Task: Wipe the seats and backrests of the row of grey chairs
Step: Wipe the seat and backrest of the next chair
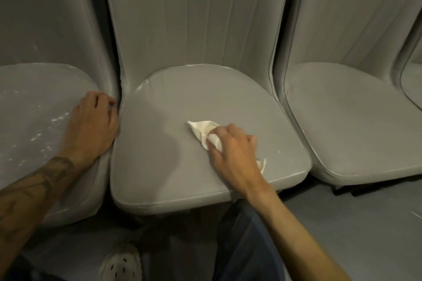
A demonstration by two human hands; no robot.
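Three grey padded chairs stand side by side. On the middle chair's seat [173, 162] my right hand [233, 153] presses a crumpled white cloth [202, 129], fingers closed over it; a corner of the cloth sticks out under my wrist. The middle backrest [189, 18] rises behind, with vertical seams and white streaks near its top. My left hand [92, 125] rests flat on the right edge of the left chair's seat [34, 107], fingers curled into the gap between the two chairs, holding nothing. White specks dot that left seat.
The right chair's seat [356, 125] and backrest [356, 7] sit close beside the middle one; a sliver of a further chair [414, 80] shows at the far right. Grey floor [342, 217] lies in front. My white perforated shoe [122, 262] and dark trouser knee [246, 246] are below the seat.
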